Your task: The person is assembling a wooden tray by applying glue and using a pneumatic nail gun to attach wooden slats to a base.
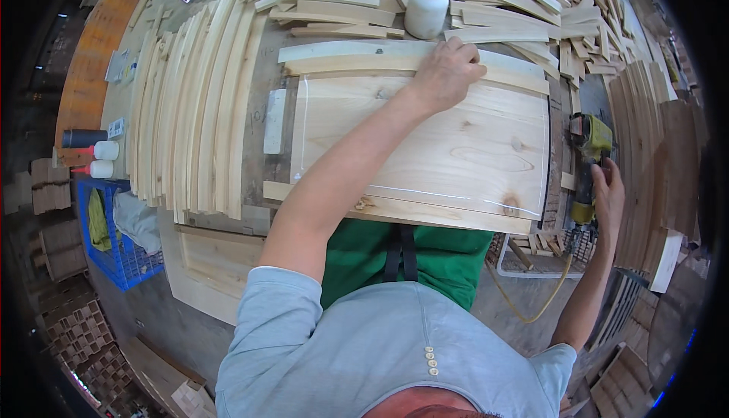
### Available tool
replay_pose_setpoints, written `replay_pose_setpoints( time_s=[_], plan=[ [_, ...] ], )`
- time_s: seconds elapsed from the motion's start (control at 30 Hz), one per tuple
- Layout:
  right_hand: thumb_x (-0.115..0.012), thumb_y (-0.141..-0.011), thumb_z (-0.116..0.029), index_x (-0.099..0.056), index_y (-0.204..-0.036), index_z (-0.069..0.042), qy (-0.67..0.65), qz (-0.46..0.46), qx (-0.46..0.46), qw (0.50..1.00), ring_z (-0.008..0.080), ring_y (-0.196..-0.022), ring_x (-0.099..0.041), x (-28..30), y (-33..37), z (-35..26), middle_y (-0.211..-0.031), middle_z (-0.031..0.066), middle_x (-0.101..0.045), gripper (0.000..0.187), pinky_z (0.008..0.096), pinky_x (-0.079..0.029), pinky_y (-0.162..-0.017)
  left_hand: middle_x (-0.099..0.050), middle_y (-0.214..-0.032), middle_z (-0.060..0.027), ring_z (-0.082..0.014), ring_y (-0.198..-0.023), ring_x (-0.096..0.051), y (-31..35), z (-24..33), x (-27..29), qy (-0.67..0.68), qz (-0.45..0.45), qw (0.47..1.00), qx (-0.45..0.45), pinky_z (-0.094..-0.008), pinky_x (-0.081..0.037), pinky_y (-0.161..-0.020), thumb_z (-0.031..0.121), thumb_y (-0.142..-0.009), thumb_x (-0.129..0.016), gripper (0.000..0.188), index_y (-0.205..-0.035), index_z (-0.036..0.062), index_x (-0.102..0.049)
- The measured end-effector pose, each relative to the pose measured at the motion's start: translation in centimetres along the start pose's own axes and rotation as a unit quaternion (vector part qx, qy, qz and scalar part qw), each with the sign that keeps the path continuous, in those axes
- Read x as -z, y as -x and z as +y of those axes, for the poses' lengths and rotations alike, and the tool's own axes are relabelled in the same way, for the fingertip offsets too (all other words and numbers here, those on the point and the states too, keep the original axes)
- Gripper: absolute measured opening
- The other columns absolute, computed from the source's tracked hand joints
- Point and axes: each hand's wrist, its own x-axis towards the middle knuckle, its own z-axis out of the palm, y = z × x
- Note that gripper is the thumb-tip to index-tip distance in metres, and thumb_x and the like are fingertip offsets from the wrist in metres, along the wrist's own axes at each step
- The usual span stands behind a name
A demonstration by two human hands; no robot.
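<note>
A pale wooden panel lies on the bench before me, with a thin white line of glue along its left, near and right margins. One wooden strip lies along its far edge, another strip along its near edge. My left hand reaches across the panel, fingers curled and closed on the far strip. At the bench's right end, my right hand has its fingers round the black grip of a yellow-green nail gun; part of the grip is hidden by the hand.
A white glue bottle with a red nozzle stands beyond the panel among loose strips. Long strips are lined up at left, above a blue crate. A yellow hose hangs from the nail gun. Stacked boards stand at right.
</note>
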Motion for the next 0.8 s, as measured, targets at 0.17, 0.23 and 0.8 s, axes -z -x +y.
replay_pose_setpoints(
  time_s=[0.17, 0.23, 0.8],
  plan=[
    [-0.063, -0.084, -0.037, -0.038, -0.137, 0.006, 0.085, -0.046, -0.033, 0.995, 0.0335, -0.113, -0.057, -1.9, -0.3, -2.8, -0.124, 0.0263, -0.055, 0.072, 0.0383, -0.042, -0.096, -0.062, -0.092, -0.0061, -0.0234, -0.093, -0.054, 0.3, -0.7, 0.3, 0.025, 0.002, 1.0, 0.002, -0.0359, -0.045, -0.085, 0.007, -0.08, -0.064, 0.011, -0.087, 0.0068, -0.071],
    [-0.063, -0.083, -0.036, -0.038, -0.136, 0.005, 0.101, -0.026, -0.034, 0.994, 0.0338, -0.112, -0.057, -2.2, -0.1, -2.6, -0.123, 0.0266, -0.055, 0.072, 0.0383, -0.042, -0.096, -0.062, -0.094, -0.006, -0.0235, -0.094, -0.054, -0.2, -0.7, 0.3, 0.02, -0.021, 1.0, -0.006, -0.0366, -0.045, -0.086, 0.007, -0.081, -0.064, 0.011, -0.088, 0.0076, -0.072],
    [-0.064, -0.086, -0.032, -0.057, -0.089, -0.003, -0.139, -0.112, -0.027, 0.984, 0.0079, -0.048, -0.052, 5.8, -0.5, -11.9, -0.061, 0.0006, -0.055, 0.03, 0.0232, -0.039, -0.046, -0.064, -0.112, -0.009, -0.0259, -0.108, -0.056, 0.7, -2.5, -0.1, 0.027, 0.002, 1.0, -0.01, -0.0423, -0.044, -0.09, 0.017, -0.077, -0.068, 0.017, -0.092, 0.0148, -0.073]
  ],
)
